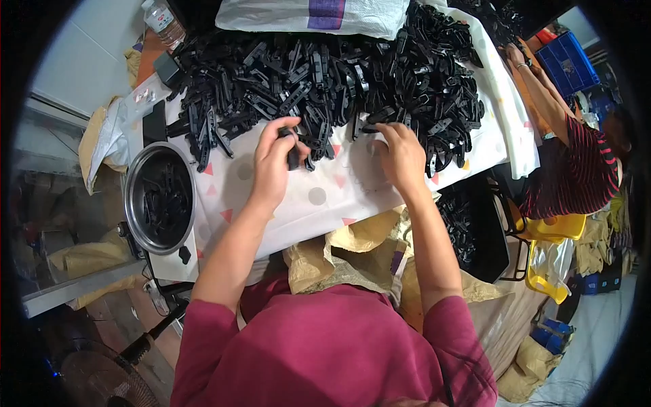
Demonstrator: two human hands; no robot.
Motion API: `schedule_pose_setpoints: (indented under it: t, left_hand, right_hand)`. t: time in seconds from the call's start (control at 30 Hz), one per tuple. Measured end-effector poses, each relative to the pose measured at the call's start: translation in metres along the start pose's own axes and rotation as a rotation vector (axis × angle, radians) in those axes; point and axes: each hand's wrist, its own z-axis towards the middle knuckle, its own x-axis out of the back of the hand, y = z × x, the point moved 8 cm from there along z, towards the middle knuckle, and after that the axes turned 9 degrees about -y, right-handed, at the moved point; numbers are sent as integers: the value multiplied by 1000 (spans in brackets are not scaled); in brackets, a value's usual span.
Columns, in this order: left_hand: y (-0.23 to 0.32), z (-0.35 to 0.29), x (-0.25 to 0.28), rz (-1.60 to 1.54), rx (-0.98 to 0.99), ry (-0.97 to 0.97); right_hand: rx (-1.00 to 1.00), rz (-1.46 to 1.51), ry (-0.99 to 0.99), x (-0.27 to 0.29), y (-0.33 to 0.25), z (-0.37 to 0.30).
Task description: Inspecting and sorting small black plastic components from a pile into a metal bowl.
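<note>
My left hand (273, 163) is closed around a black plastic part (293, 157), which pokes out between thumb and fingers above the cloth. To its right, my right hand (401, 157) reaches to the near edge of a large pile of black plastic parts (298, 88). Its fingers are bent with a gap between thumb and forefinger. The fingertips are close to a small dark piece (369, 127); whether they touch it I cannot tell. The parts are long and narrow, heaped across the far half of the table.
A patterned white cloth (312, 217) covers the table. At left stands a metal bowl (129, 203) of black parts; a water bottle (163, 22) is behind it. A white sack (271, 17) lies at the back. On the right, another person (576, 163) works, near a black bin (491, 237).
</note>
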Motion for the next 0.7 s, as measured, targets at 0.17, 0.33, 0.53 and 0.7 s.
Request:
schedule_pose_setpoints:
  t: [0.17, 0.33, 0.53, 0.7]
  left_hand:
    - [-3, 51, -76, 1270, -87, -81]
    - [-29, 83, -102, 1653, 46, -130]
    - [-16, 68, -81, 1279, -100, -87]
    - [-13, 22, -62, 415, 280, -180]
  right_hand:
    - [29, -350, -96, -22, -7, 23]
    - [-118, -40, -6, -8, 1, -5]
    - [-359, 1477, -20, -32, 27, -38]
    - [-155, 1528, 119, -3, -7, -37]
